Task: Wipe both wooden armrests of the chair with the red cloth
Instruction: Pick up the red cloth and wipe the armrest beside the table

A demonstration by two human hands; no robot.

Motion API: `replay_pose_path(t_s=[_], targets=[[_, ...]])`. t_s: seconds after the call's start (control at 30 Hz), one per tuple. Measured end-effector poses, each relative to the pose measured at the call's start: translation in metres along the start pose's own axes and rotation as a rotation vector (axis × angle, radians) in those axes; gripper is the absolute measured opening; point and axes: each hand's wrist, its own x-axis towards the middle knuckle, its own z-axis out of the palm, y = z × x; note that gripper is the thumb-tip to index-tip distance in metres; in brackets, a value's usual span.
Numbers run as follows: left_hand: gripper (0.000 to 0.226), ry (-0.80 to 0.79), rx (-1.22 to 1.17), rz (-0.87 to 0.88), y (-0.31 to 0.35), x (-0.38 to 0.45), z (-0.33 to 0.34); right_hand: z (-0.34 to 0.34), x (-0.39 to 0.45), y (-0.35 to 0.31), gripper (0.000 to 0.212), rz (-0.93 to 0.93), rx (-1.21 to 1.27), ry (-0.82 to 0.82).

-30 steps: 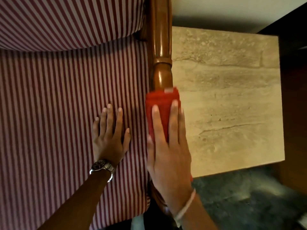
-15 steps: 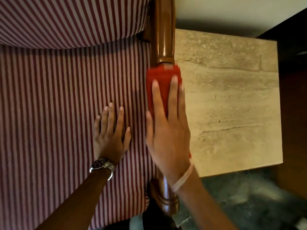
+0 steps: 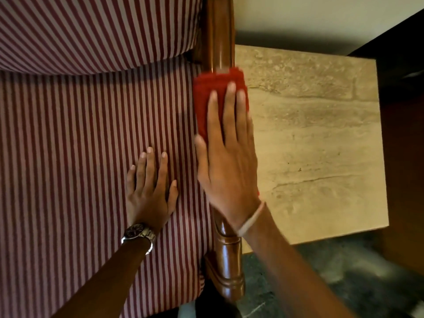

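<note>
- Right hand (image 3: 226, 166) lies flat, fingers straight, pressing the red cloth (image 3: 218, 97) onto the wooden armrest (image 3: 220, 31) — not clasping it.
- Left hand (image 3: 149, 191) rests open, palm down, on the striped seat cushion (image 3: 80, 157).
- A stone-topped table (image 3: 321, 145) stands just beside the armrest.

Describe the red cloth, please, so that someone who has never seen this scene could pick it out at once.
Start at the striped seat cushion and go to the polished wooden armrest along its right edge. The red cloth is draped over that rail, under the flat right hand. It is the only solid red thing there.
</note>
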Motion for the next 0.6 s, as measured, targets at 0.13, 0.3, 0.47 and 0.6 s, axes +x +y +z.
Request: replay_pose_path(t_s=[0.13, 0.3, 0.47, 0.6], targets=[[0.069, 0.008, -0.003, 0.003, -0.001, 0.0, 0.003, -0.003, -0.016, -0.001, 0.062, 0.01, 0.001, -0.025], [0.068, 0.013, -0.013, 0.004, -0.001, -0.001, 0.005, -0.004, 0.086, 0.001, 0.059, -0.046, -0.049, 0.036], [0.069, 0.01, -0.015, 0.007, -0.001, -0.001, 0.005, 0.0, 0.025, -0.003, 0.059, -0.01, -0.006, -0.004], [0.07, 0.011, -0.018, -0.004, 0.0, -0.001, 0.006, 0.0, -0.046, -0.006, 0.061, -0.002, -0.086, -0.074]])
